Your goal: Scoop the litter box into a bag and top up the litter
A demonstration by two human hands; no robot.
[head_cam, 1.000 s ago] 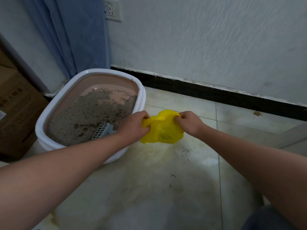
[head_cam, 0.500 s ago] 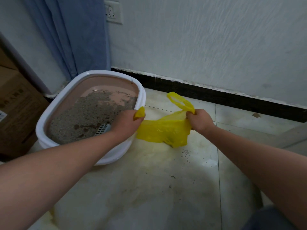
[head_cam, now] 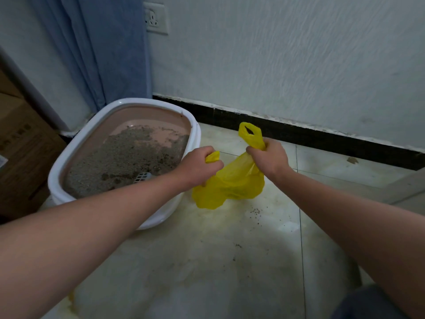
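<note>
Both the left hand [head_cam: 200, 165] and right hand [head_cam: 268, 157] grip the yellow bag [head_cam: 230, 185] by its handles beside the litter box [head_cam: 69, 157], likely opening it; next, spread its mouth for scooping.

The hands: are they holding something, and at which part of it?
Both grip one yellow bag at its top. The left hand holds one handle, the right hand the other, whose loop sticks up above the fist.
</note>
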